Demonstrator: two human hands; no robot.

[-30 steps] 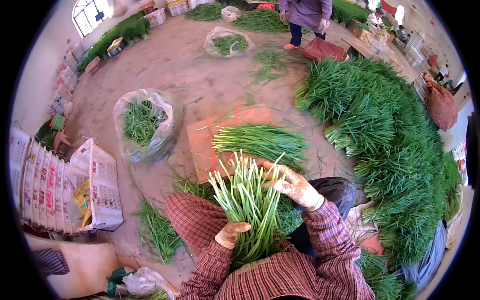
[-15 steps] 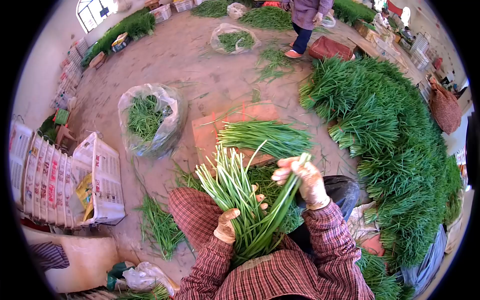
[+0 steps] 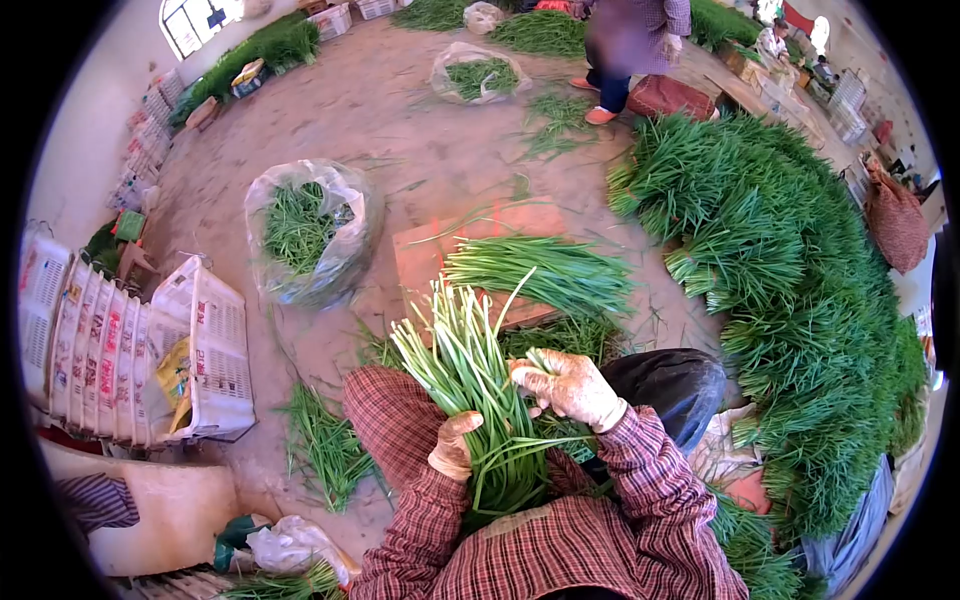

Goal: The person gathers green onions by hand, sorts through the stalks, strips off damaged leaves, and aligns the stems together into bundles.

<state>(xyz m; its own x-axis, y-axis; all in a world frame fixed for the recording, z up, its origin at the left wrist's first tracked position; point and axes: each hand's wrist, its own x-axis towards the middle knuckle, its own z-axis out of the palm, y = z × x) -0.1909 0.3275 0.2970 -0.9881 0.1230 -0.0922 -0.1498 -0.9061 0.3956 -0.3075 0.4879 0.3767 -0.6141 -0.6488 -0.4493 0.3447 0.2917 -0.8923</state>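
Note:
A loose bunch of long green chives [image 3: 455, 350], pale stem ends up, stands tilted over my lap. My left hand [image 3: 455, 447], in a soiled, pale glove, is wrapped round its lower part. On the bunch's right side, my right hand [image 3: 575, 388], gloved too, is closed on a few chive stalks whose pale ends show at its fingertips. Their leaves hang below the hand, and part of its grip is hidden. Just beyond, a laid-out pile of chives [image 3: 540, 272] rests on a reddish-brown board [image 3: 420, 262] on the floor.
Left of the board stands a clear plastic bag [image 3: 352, 240] of loose chives, with white plastic crates [image 3: 222, 345] nearer me. Tied chive bundles [image 3: 800, 300] are heaped along the right. A person [image 3: 665, 25] stands at the back by a dark red sack [image 3: 672, 97].
My right hand has come left and down with its stalks, from apart to against the bunch. My left hand keeps its hold. At the back, the person has turned and shifted slightly.

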